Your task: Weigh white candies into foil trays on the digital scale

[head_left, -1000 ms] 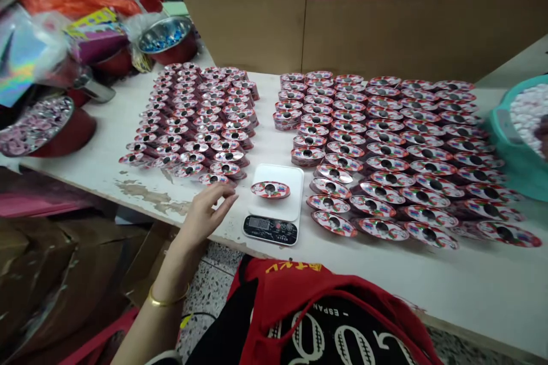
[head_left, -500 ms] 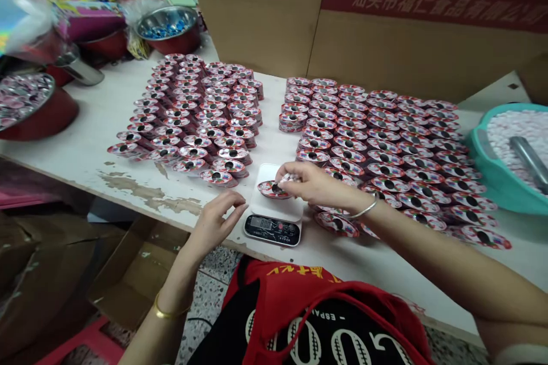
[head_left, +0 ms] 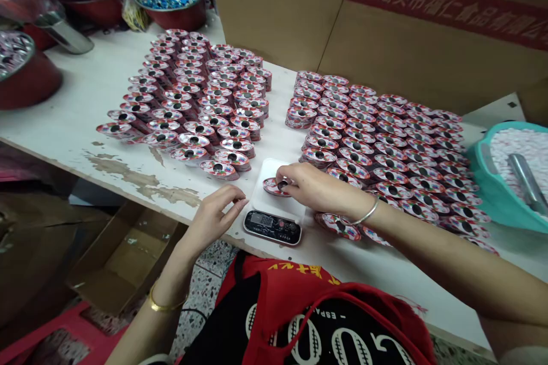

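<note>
On the white plate of a small digital scale (head_left: 262,201) stands an oval box (head_left: 270,186) with a red-and-white printed top and a dark hole. The fingertips of my right hand (head_left: 314,187) are closed together at that hole; anything between them is hidden. A silvery bangle circles the right wrist. At the scale's left side, my left hand (head_left: 214,212) hovers by the table edge with fingers loosely bent, a gap to the thumb and nothing in it. A small white pellet (head_left: 297,221) lies near the scale's display.
Rows of similar oval boxes stand left (head_left: 192,141) and right (head_left: 359,131) of the scale. A turquoise basin (head_left: 486,168) of white pellets with a metal scoop (head_left: 526,179) is at far right. Large cartons (head_left: 274,17) wall the back; red-sided bowls (head_left: 29,82) stand at left.
My right fingers have closed in over the box's hole, and the white pellets seen in them before no longer show. My left hand has barely moved; the camera view has shifted.
</note>
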Tool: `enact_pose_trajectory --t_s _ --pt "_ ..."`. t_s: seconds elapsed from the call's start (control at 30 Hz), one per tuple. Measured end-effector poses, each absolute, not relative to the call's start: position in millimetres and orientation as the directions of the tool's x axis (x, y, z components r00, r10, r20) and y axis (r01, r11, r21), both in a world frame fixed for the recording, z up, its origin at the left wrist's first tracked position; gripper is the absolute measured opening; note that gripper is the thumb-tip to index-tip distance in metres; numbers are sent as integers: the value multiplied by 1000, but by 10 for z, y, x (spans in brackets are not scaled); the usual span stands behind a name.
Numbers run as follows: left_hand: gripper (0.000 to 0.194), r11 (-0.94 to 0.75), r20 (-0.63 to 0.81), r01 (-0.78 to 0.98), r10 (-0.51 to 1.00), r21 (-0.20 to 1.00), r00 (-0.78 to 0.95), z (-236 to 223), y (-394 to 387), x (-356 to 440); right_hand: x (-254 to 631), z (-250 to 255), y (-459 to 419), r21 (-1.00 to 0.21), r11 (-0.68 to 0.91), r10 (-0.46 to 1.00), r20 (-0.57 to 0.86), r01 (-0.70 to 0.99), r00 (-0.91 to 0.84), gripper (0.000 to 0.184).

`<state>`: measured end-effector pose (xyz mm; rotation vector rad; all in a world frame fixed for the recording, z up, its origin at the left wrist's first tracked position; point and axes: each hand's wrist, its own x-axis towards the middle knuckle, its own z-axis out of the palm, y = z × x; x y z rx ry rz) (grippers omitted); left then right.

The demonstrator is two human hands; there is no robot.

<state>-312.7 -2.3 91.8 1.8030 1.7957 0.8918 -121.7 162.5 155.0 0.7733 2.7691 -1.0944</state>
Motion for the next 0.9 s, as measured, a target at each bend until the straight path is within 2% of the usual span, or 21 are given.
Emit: enact_pose_trajectory --t_s 0.1,0.2,0.3,0.37,0.43,0.5,0.63,0.77,0.9 --pt "13 -52 132 696 989 716 -61 859 -16 -3128 -1189 1577 1671 -767 440 496 -224 466 -839 15" --pt "12 -27 114 697 990 716 -78 773 -35 -3121 -1053 1649 1709 -917 -35 545 -350 397 -762 5" --pt "12 -16 122 689 987 725 -105 726 -95 -3055 -816 1737 1686 -853 -473 578 -488 219 -654 15" --pt "10 -54 142 660 987 749 -80 744 -148 -2939 -633 1769 1619 -793 -604 622 -533 82 -573 16" --pt "10 -133 135 622 990 771 44 791 -188 -2752 -450 1765 1511 -749 -663 647 -564 -12 -513 15" --pt "14 -239 99 604 962 761 255 843 -192 -2508 -280 1727 1380 -717 -692 662 -580 -88 -475 15" --pt "18 -447 -23 641 810 624 586 875 -59 -1986 5 1606 1121 -629 -718 693 -610 -297 -383 17" --pt "13 -575 -179 670 681 469 710 795 123 -1611 198 1516 915 -496 -728 674 -644 -474 -362 19" --pt "16 -563 -291 734 681 380 672 679 187 -1432 276 1450 759 -441 -719 680 -607 -538 -412 21"
